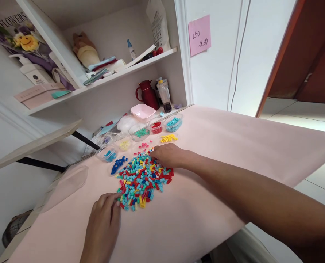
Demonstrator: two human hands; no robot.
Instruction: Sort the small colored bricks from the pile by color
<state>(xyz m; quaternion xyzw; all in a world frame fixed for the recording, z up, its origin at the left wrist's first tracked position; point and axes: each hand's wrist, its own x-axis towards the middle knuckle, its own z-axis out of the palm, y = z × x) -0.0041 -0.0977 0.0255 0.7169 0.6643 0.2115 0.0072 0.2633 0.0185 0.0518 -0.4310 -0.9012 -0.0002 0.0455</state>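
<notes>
A heap of small mixed-colour building bricks (pixel 142 179) lies on the pink table cover, in light blue, red, yellow, blue and green. At the heap's near left edge, my left hand (pixel 103 215) rests with its thumb and forefinger apart, the tips touching bricks. My right hand (pixel 166 155) reaches over the far right side of the heap. Its fingers are bent together among the bricks, and whatever they grip is hidden. Just beyond it are sorted yellow bricks (pixel 168 138) and a few pink bricks (pixel 144 145).
Clear tubs hold light-blue bricks (pixel 174 124), red bricks (pixel 156 127), green bricks (pixel 141 133) and blue bricks (pixel 109 156). Dark-blue bricks (pixel 119 165) lie left of the heap. Behind stand a pink bowl (pixel 143 112), a red jug (pixel 148 95) and a bottle (pixel 164 96). A clear lid (pixel 72 180) lies at left.
</notes>
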